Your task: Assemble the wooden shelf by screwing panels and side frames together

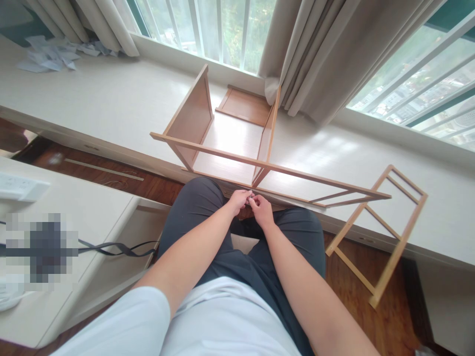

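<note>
My left hand [239,199] and my right hand [262,210] meet fingertip to fingertip above my knees, pinching something small that I cannot make out. Just beyond them a half-built wooden shelf frame [208,148] lies on the white window ledge [92,104], its two upright panels standing and a long thin rail [297,173] running out to the right. The hands are close to the frame's near edge but apart from it.
A separate wooden ladder-like side frame [386,232] leans off the ledge at the right. A flat wooden panel [245,105] lies by the curtains [326,54]. Crumpled paper [52,57] sits far left. A white desk [74,232] with a black cable [118,247] is at my left.
</note>
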Motion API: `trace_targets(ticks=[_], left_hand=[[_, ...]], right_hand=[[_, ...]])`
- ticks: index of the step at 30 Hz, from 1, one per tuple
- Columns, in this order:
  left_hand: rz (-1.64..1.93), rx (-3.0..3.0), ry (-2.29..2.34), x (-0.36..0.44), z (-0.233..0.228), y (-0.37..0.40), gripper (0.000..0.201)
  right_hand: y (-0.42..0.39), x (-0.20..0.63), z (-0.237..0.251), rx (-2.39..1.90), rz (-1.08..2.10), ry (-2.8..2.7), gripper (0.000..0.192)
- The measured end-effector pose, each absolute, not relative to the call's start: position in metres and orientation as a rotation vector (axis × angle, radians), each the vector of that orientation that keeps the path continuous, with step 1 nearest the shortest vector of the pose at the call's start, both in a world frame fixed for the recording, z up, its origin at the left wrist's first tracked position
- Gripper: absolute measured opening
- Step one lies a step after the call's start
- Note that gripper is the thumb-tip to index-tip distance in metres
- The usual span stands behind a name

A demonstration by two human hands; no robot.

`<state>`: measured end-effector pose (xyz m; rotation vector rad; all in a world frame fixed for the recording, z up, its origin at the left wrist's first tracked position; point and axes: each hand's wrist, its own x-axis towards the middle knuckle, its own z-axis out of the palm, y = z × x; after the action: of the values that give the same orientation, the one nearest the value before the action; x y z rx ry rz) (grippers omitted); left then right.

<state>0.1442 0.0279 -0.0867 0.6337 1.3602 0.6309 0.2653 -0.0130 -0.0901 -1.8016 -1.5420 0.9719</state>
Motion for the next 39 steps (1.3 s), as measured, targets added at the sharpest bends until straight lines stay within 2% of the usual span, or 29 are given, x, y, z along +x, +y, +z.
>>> trace_targets(ticks=[20,39], left_hand=[[0.661,0.644,1.400,0.1445,-0.0901,0.0289,0.023],[0.678,0.665,1.380,0.1447,-0.0900,0.0287,0.022]], right_hand=[[-0.0126,0.2674,-0.0881,-1.821,1.025,-1.526,0.020],[-0.0115,0.2687,-0.0934,-1.793,1.126,-1.602,0.025]])
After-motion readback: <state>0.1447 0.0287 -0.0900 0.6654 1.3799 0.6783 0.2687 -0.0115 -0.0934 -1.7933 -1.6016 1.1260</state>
